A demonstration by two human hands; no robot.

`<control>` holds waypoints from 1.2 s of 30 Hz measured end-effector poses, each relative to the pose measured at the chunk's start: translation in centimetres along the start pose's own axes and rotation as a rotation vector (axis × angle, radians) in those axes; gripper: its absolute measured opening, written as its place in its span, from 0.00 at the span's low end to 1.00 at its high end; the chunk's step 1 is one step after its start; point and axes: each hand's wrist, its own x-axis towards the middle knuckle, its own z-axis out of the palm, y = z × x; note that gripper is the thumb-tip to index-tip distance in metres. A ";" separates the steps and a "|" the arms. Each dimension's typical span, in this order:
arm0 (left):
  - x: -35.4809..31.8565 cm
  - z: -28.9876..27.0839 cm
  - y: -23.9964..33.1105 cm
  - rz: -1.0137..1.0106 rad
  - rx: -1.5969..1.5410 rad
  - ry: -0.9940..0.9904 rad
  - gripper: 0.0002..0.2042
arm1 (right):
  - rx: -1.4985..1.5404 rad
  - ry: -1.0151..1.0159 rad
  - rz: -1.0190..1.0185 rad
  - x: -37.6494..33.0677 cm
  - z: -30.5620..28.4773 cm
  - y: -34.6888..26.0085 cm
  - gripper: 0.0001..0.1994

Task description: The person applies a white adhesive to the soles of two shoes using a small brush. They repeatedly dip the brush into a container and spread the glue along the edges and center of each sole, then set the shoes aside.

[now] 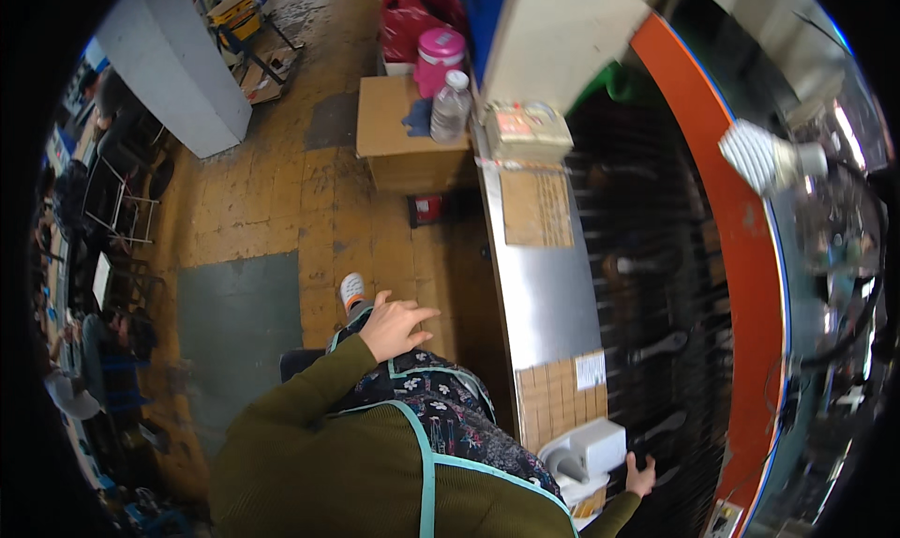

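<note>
My left hand hangs over my patterned apron, fingers spread and holding nothing. At the lower right my right hand reaches over the edge of a dark slatted conveyor. Its thumb and forefinger are apart, and I see nothing between them. Just left of it stands a white plastic holder with a grey rounded piece in it. A dark elongated part with a rounded end lies on the conveyor close to my right hand. Farther up lies a similar part; both are blurred.
A metal ledge with cardboard pieces runs beside the conveyor. A boxy pack sits at its far end. Beyond stand a carton, a clear bottle and a pink container. An orange panel and a bulb border the right.
</note>
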 end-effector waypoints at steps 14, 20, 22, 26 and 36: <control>5.9 -28.4 -37.3 -0.103 -0.060 0.426 0.21 | 0.637 -0.353 -1.042 -12.7 3.5 -80.5 0.19; 10.8 -38.2 -48.6 -0.127 -0.309 0.571 0.24 | 0.667 -0.836 -1.326 -17.0 4.3 -104.6 0.17; 14.0 -40.1 -54.2 -0.121 -0.330 0.577 0.24 | 0.692 -0.957 -1.224 -16.1 7.2 -111.1 0.17; 22.8 -45.5 -66.8 -0.112 -0.367 0.602 0.28 | 1.025 -1.230 -0.895 -12.3 15.5 -126.7 0.16; 49.4 -65.8 -86.5 -0.378 -1.296 0.463 0.29 | 1.501 -1.477 0.078 2.4 26.2 -165.9 0.16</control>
